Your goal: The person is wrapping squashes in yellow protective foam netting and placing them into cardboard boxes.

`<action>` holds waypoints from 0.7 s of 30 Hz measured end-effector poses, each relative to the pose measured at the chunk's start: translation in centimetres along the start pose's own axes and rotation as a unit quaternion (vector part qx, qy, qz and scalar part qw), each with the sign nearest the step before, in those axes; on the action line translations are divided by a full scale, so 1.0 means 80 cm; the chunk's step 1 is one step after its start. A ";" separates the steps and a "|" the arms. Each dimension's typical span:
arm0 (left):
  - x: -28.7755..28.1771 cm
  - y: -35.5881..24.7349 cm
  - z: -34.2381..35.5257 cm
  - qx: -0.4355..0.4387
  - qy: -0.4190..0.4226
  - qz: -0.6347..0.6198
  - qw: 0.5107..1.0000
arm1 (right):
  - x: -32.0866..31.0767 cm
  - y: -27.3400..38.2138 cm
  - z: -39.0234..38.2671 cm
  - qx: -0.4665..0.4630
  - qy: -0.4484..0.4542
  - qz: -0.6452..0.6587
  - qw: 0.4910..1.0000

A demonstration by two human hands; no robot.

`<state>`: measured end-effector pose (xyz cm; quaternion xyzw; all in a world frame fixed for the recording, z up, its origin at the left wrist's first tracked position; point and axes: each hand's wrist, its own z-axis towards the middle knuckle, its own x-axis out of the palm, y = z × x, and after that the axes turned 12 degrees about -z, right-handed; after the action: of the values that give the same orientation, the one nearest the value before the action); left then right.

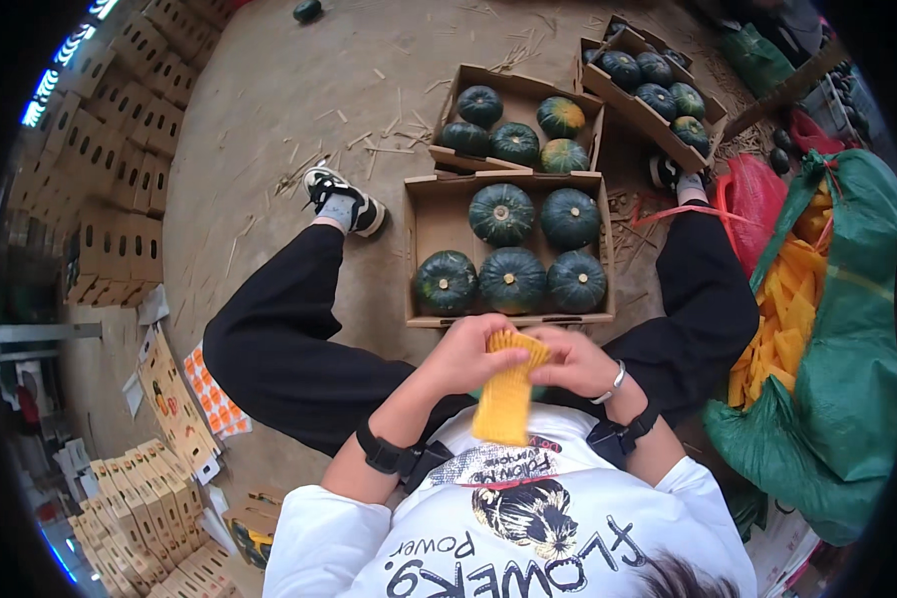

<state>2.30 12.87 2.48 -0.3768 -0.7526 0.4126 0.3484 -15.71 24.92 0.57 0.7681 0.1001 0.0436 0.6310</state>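
A yellow foam net sleeve (504, 401) hangs down in front of my shirt, held at its upper end. My left hand (468, 351) is closed, with its thumb and fingers pinching the top of the sleeve. On the other side of that edge my right hand (574, 363), slightly blurred, grips it with bent fingers. A bit of dark green surface (451, 408) shows behind the sleeve and is mostly hidden. Just beyond my hands stands an open cardboard box (448, 187) holding several dark green pumpkins (511, 280), with bare cardboard at its far left.
Farther off are a second pumpkin box (520, 83) and a third, tilted one (710, 149). A green sack (835, 324) with yellow sleeves (779, 324) spilling out lies at my right. Stacked cartons (120, 249) line the left, and straw litters the floor.
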 end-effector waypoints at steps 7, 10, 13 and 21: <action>-0.043 0.045 0.009 0.175 -0.229 -0.096 0.953 | 0.003 0.019 0.043 0.037 -0.077 0.044 0.995; -0.073 0.021 0.002 0.146 -0.281 0.113 0.942 | 0.005 0.035 0.085 -0.078 -0.283 -0.328 0.898; -0.074 -0.011 -0.019 0.163 -0.054 -0.225 0.959 | 0.016 0.035 0.147 -0.113 -0.217 -0.437 0.866; -0.143 -0.006 -0.029 0.221 -0.452 -0.156 0.850 | 0.045 0.005 0.218 0.060 -0.005 -0.567 0.821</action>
<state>9.52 3.78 1.47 0.0610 -0.7646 0.6331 0.1037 -8.81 8.80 -2.71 0.6121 0.5173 -0.3319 0.4976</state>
